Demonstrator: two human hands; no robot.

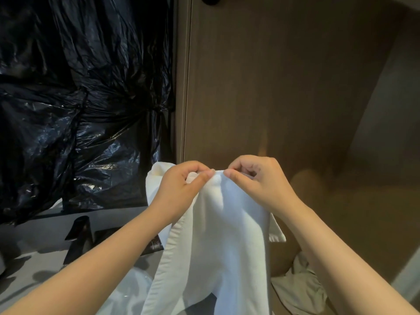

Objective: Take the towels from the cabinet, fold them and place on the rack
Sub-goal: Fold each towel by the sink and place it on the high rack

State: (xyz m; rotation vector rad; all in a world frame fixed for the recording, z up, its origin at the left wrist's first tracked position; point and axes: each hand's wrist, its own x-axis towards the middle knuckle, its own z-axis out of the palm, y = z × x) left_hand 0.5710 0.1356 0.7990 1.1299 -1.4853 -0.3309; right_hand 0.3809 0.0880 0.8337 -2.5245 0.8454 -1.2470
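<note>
Folding looks like the step in hand, so here's my take. The biggest thing around is the wood panel (272, 76) straight beyond both hands. It's probably the cabinet, but I can't say for sure. Black plastic (79, 98) fills everything up and left of the left hand, and a grey counter (34, 237) sits below that hand with some dark items (79, 233) on it. No rack anywhere in view.

The towel (218, 223) is white and hangs straight down from both hands, filling the gap between the forearms. One hemmed edge runs down under the left wrist and a corner pokes out under the right wrist. A crumpled pale cloth (300, 285) lies under the right forearm. It might be another towel, I can't tell.

The left hand (179, 189) pinches the top edge between thumb and forefinger, and the right hand (254, 180) does the same. The two thumb tips are almost touching.

That's the bit I'd fix. With both pinches so close together, the towel droops in bunches on both sides. I'd work each hand outward along the top edge to its own corner so the towel hangs flat, then bring the corners together with the hems lined up. Keep the pinches light but firm, and keep the bottom end from dragging on the counter stuff.
</note>
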